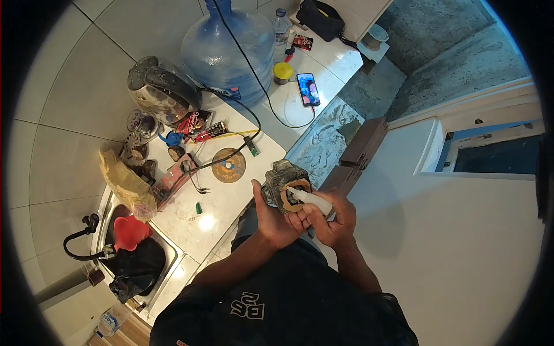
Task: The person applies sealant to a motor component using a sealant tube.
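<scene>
In front of my chest, my left hand (276,224) holds a dark, dirty, block-shaped part (281,175) from below, with the thumb up along its side. A rough orange-brown ring (287,203) surrounds an opening in the part's near face. A small white squeeze bottle (314,202) is gripped in my right hand (336,221), its narrow tip pointing into that opening. Whether the tip touches the inside is too small to tell. On the counter beyond my left hand lie a worn cutting disc (229,165) and a small green piece (199,208).
The tiled counter (190,230) carries a large blue water jug (231,52), a kettle (161,89), a plugged-in phone (308,90) and a yellow-lidded jar (283,72). A black cable (254,130) crosses it. At left, the sink (170,256) holds a red bowl (130,233) and a black bag (138,265).
</scene>
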{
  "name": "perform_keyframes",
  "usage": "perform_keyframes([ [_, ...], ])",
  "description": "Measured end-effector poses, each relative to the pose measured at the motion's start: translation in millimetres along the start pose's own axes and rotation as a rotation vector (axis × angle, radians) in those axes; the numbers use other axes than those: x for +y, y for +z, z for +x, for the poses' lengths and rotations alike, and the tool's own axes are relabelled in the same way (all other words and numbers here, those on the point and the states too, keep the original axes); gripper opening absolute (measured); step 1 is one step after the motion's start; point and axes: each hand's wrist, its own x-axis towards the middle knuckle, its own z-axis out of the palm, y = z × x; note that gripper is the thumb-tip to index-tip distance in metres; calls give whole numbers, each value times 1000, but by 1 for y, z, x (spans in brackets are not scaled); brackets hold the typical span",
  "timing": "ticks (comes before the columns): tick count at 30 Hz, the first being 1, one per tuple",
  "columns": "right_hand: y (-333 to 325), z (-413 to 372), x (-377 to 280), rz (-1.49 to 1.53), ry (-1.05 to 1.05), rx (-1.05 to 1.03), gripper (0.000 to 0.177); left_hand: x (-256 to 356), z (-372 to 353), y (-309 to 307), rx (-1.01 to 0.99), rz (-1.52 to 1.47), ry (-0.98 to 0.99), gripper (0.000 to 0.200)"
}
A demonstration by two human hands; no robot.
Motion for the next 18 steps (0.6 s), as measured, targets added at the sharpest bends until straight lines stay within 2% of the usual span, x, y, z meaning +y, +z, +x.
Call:
perform_keyframes([
  [5, -4, 4, -2, -42, 10, 11, 24, -1, -1, 1, 13, 50, 16, 113],
  [7, -6, 4, -1, -65, 7, 27, 22, -5, 1, 9, 253, 188, 105, 114],
  [10, -9, 2, 2, -53, 53, 21, 21, 0, 0, 2, 158, 112, 77, 114],
  [16, -12, -2, 6, -97, 13, 75, 19, 4, -3, 4, 231, 88, 97, 113],
  [18, -12, -5, 5, -46, 90, 69, 19, 6, -4, 6, 249, 106, 99, 109],
])
